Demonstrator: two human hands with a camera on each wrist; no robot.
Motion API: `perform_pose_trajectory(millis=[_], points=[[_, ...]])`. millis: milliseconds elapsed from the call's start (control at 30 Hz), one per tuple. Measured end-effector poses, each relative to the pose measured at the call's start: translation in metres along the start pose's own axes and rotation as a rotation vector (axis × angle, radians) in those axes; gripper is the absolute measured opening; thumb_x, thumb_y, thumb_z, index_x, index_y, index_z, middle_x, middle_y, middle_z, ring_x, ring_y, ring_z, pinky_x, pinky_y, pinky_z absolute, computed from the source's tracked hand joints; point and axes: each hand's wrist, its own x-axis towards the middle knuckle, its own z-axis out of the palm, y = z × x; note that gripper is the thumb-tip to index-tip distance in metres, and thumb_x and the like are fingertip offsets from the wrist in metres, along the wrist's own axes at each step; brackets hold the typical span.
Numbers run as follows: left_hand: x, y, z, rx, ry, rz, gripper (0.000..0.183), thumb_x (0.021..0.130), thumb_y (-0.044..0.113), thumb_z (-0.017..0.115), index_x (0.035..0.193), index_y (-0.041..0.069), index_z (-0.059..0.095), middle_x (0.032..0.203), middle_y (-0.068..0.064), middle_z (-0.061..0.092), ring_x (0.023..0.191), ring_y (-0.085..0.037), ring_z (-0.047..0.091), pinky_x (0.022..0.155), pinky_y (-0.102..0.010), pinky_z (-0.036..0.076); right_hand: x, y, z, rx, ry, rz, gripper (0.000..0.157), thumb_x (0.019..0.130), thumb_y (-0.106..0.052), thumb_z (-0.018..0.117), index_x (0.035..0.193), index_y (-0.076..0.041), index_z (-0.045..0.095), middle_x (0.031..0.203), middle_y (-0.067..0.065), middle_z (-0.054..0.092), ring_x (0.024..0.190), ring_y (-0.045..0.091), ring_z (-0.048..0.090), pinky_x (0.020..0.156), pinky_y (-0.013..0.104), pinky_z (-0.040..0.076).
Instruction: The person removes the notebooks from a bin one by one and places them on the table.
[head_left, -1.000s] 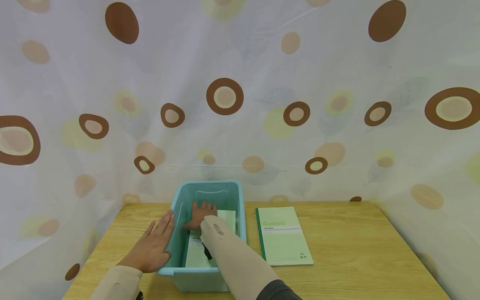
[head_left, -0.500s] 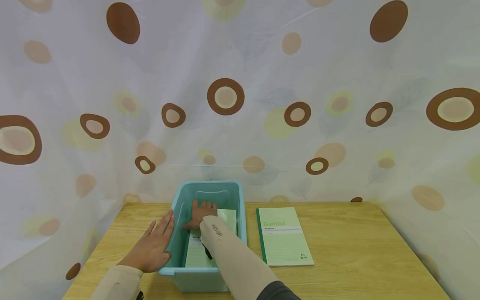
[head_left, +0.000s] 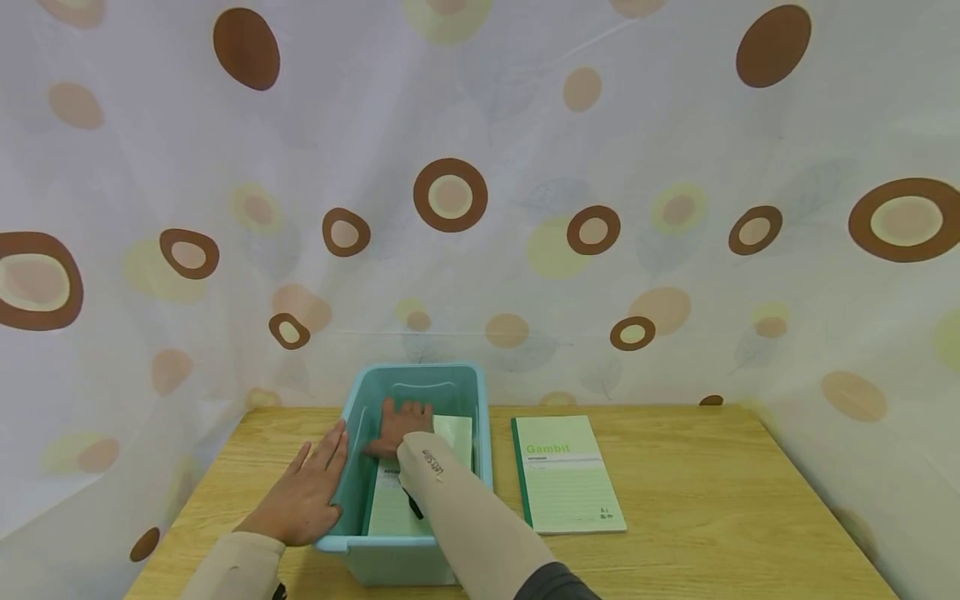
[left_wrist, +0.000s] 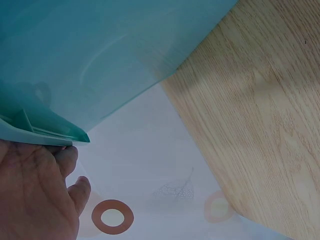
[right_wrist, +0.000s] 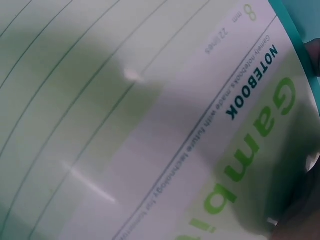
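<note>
In the head view a light blue plastic bin (head_left: 401, 562) stands on the table with a pale green notebook (head_left: 397, 508) lying inside. My right hand (head_left: 401, 429) reaches into the bin and grips this notebook near its top end, fingers at the far edge and thumb toward the spine. Close up in the right wrist view, the notebook's cover (right_wrist: 150, 125) reads "Gambit" and bows slightly, with the thumb (right_wrist: 313, 55) by the green spine. My left hand (head_left: 303, 492) rests along the bin's left rim, fingers straight; the left wrist view has its palm (left_wrist: 35, 190) under the rim.
A second Gambit notebook (head_left: 572, 475) with a green spine lies flat on the wooden table (head_left: 735, 500), right of the bin. A white curtain (head_left: 510, 100) with brown and beige ovals hangs behind and at both sides.
My right hand and the top end of the notebook in the bin have shifted very slightly away from me. The left hand, bin and other notebook stay put.
</note>
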Motion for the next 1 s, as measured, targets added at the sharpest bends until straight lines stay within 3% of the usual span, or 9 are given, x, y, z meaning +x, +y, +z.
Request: perform_pose_trajectory(millis=[333, 567, 733, 1000], points=[[0.002, 0.003, 0.0, -0.004, 0.023, 0.011, 0.077, 0.078, 0.008, 0.056, 0.143, -0.019, 0.025, 0.154, -0.03, 0.017, 0.141, -0.043, 0.022, 0.11, -0.063, 0.016, -0.003, -0.002, -0.019, -0.027, 0.052, 0.001, 0.06, 0.081, -0.052, 0.062, 0.13, -0.02, 0.05, 0.121, 0.008, 0.059, 0.114, 0.026, 0.052, 0.098, 0.043, 0.035], [0.002, 0.002, 0.001, 0.006, 0.019, 0.01, 0.077, 0.078, 0.009, 0.056, 0.143, -0.019, 0.025, 0.154, -0.03, 0.017, 0.141, -0.042, 0.022, 0.11, -0.063, 0.017, -0.001, -0.004, -0.038, -0.085, 0.104, -0.017, 0.066, 0.082, -0.058, 0.056, 0.136, -0.022, 0.046, 0.126, 0.007, 0.059, 0.118, 0.026, 0.052, 0.1, 0.043, 0.036], [0.003, 0.002, 0.0, 0.008, 0.022, 0.006, 0.077, 0.078, 0.008, 0.056, 0.143, -0.019, 0.024, 0.154, -0.031, 0.017, 0.141, -0.043, 0.022, 0.11, -0.063, 0.017, 0.0, -0.005, -0.061, -0.121, 0.156, -0.026, 0.063, 0.082, -0.056, 0.055, 0.134, -0.022, 0.047, 0.119, 0.006, 0.06, 0.111, 0.024, 0.054, 0.098, 0.042, 0.037], [0.0, 0.004, 0.001, -0.006, 0.014, -0.006, 0.077, 0.077, 0.006, 0.053, 0.142, -0.02, 0.024, 0.154, -0.032, 0.015, 0.142, -0.043, 0.02, 0.11, -0.063, 0.016, -0.016, -0.012, -0.116, -0.139, 0.224, -0.052, 0.046, 0.083, -0.055, 0.055, 0.113, -0.021, 0.049, 0.098, 0.004, 0.059, 0.094, 0.021, 0.054, 0.091, 0.038, 0.039]])
